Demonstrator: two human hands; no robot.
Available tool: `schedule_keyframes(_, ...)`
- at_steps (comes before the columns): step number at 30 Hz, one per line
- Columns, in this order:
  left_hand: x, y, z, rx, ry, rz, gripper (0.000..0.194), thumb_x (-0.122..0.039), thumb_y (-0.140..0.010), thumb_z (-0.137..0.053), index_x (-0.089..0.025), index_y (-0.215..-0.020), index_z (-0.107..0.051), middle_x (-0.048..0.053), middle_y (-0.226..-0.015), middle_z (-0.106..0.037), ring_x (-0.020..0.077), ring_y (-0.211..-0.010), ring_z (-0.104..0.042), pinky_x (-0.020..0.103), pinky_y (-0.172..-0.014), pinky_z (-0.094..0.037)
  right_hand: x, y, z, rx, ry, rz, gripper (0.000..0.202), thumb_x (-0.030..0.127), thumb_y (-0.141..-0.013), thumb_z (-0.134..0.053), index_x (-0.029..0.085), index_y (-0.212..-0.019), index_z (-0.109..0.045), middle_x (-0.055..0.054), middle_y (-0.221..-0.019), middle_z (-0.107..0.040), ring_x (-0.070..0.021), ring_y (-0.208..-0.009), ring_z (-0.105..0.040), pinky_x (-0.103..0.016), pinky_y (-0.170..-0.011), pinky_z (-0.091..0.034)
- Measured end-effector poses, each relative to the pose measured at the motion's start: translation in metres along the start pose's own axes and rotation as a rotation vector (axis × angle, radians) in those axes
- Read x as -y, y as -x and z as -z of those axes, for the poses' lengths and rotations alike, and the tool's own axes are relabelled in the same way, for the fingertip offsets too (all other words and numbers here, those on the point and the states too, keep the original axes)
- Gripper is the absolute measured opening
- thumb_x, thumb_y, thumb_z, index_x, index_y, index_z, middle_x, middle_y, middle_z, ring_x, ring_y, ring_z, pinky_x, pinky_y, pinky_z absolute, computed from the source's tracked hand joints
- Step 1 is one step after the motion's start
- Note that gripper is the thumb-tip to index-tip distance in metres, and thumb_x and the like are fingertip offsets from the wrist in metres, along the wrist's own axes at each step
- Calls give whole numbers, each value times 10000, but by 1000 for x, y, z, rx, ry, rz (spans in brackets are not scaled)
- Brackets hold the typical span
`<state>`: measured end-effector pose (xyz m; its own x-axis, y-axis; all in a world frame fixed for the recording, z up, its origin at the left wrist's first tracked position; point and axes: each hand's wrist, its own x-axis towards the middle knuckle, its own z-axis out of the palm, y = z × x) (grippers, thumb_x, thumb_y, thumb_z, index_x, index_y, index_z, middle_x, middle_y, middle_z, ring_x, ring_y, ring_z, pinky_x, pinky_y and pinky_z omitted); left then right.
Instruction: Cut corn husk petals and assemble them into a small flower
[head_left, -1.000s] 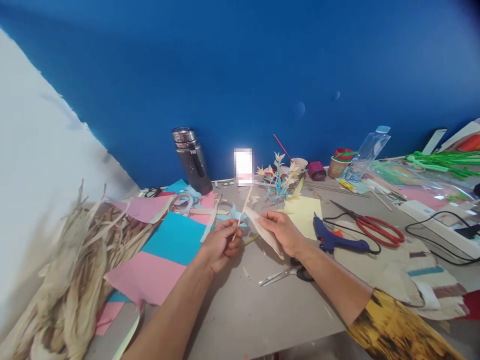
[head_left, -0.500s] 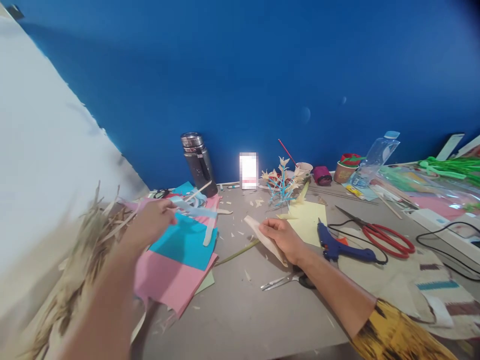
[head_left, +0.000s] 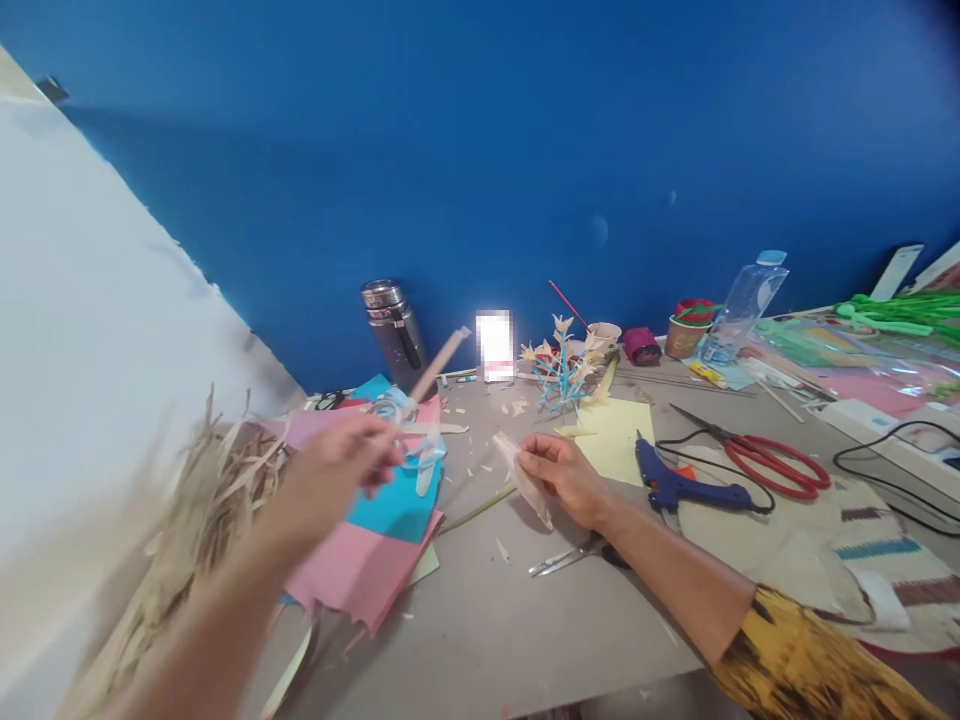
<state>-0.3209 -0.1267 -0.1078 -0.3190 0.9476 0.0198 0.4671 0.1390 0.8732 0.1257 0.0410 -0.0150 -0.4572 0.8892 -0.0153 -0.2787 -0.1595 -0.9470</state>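
My left hand [head_left: 364,455] is raised over coloured paper, smeared by motion, its fingers closed. A slim pale tan stick [head_left: 441,365] rises from it, leaning up to the right. Between the thumb and fingers of my right hand [head_left: 559,475] is a thin, cream-coloured piece of dry husk [head_left: 529,490], held above the table. Under the left hand lie blue paper [head_left: 397,505] and pink paper [head_left: 352,570], with pale curled strips [head_left: 427,470] on top. Small scissors [head_left: 562,560] rest just below my right hand, their handles partly hidden by the wrist.
Dry husks [head_left: 217,500] are heaped at left. A thermos [head_left: 394,335] and a lit phone [head_left: 495,345] stand at the back near husk flowers on blue stems [head_left: 562,370]. At right lie a glue gun [head_left: 690,490], red-handled scissors [head_left: 780,467] and a power strip [head_left: 885,440].
My left hand has moved right from the paper strips, and the tan stick now stands up from it. The husk piece in my right hand has turned slightly.
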Motion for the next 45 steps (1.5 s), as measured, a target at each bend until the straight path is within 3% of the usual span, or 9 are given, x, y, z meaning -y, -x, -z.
schedule_keyframes(2, -151, -42, -115, 154, 135, -28, 326, -352, -773, -591, -186, -1046, -657, 24, -760, -670, 117, -540, -510, 229, -486, -378, -1, 0, 0, -23, 18, 18, 355, 476, -672, -799, 180, -765, -627, 40, -612, -562, -91, -529, -453, -211, -500, -313)
schedule_keyframes(3, -206, -51, -159, 229, 206, -21, 341, -323, -774, -576, -193, -1081, -644, 5, -745, -651, 96, -510, -469, 211, -462, -332, -2, -1, 1, -41, 49, 29, 341, 469, -678, -789, 181, -777, -636, 38, -620, -570, -96, -535, -459, -217, -510, -324)
schedule_keyframes(4, -244, -52, -190, 314, 266, 43, 326, -312, -755, -582, -185, -1049, -644, -11, -703, -621, 80, -469, -412, 204, -435, -276, -2, -2, 1, -62, 89, 42, 321, 459, -686, -775, 182, -785, -646, 35, -626, -577, -102, -541, -464, -223, -519, -334)
schedule_keyframes(6, -273, -43, -219, 356, 351, 118, 311, -340, -753, -596, -174, -1010, -648, -22, -676, -585, 63, -451, -353, 201, -425, -216, -1, -4, 3, -102, 182, 56, 277, 436, -711, -739, 182, -783, -657, 34, -624, -577, -110, -551, -467, -233, -530, -341)
schedule_keyframes(12, -240, -25, -207, 297, 382, 53, 369, -493, -765, -664, -156, -912, -695, -48, -567, -467, 66, -467, -303, 228, -453, -193, 1, -5, 3, -113, 386, 42, 182, 361, -762, -661, 181, -761, -639, 39, -613, -552, -109, -560, -460, -232, -532, -338)
schedule_keyframes(20, -237, -24, -217, 278, 361, 49, 236, -315, -781, -617, -165, -604, -575, -27, -475, -484, 98, -480, -419, 245, -506, -297, -5, -1, 0, 5, 544, 56, 161, 327, -803, -634, 180, -743, -608, 37, -612, -556, -107, -561, -466, -225, -513, -337)
schedule_keyframes(26, -232, -23, -216, 286, 385, 81, 281, -338, -767, -664, -157, -569, -580, -35, -478, -445, 78, -471, -353, 236, -475, -238, -12, 1, -1, -17, 603, 200, 205, 355, -867, -615, 184, -757, -641, 14, -656, -604, -128, -612, -513, -233, -554, -376)
schedule_keyframes(34, -230, -22, -219, 314, 457, 136, 320, -361, -747, -709, -149, -544, -580, -23, -481, -453, 67, -437, -360, 227, -434, -217, -12, 4, -1, -25, 605, 195, 193, 374, -891, -594, 192, -848, -642, -4, -734, -644, -145, -658, -547, -240, -595, -412)
schedule_keyframes(45, -230, -22, -218, 482, 744, 282, 375, -426, -817, -643, -148, -573, -584, -19, -424, -443, 68, -373, -326, 225, -410, -209, -7, 10, -4, -39, 661, 261, 264, 415, -907, -595, 188, -782, -642, 9, -664, -622, -129, -604, -514, -234, -585, -407)
